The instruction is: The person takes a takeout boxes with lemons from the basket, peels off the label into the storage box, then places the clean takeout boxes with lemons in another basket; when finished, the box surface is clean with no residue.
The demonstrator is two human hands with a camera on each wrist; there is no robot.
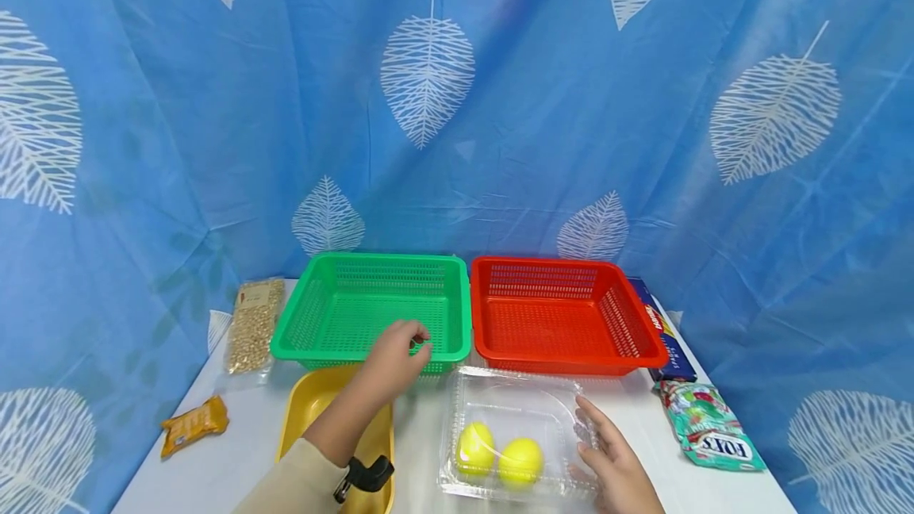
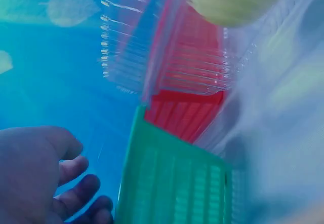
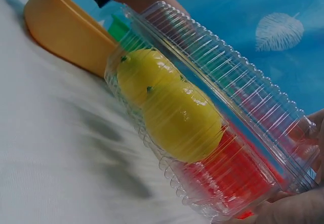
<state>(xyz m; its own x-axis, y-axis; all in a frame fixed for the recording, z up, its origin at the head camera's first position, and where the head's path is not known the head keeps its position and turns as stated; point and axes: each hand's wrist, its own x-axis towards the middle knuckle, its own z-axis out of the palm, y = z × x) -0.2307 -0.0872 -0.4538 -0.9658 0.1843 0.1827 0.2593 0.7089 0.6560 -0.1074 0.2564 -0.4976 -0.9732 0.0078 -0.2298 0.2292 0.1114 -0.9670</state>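
Observation:
Two yellow lemons [image 1: 520, 462] lie inside a clear plastic clamshell box [image 1: 514, 401], toward its near left part. My right hand [image 1: 620, 473] grips the right end of the box, thumb and fingers at its edge; the right wrist view shows them around that end. Shadows fall on the white table below the box in that view. Over the front rim of the green basket [image 1: 321, 354] is my left hand [image 1: 394, 359], fingers loosely bent with nothing in them. The left wrist view shows it apart from the box.
Beside the green basket stands a red basket [image 1: 571, 365]. A yellow tub [image 1: 303, 411] is under my left forearm. Left lie a bag of beige grains [image 1: 251, 331] and an orange packet [image 1: 194, 423]; right, a blue spaghetti box [image 1: 674, 359] and a green Fox's bag [image 1: 710, 427].

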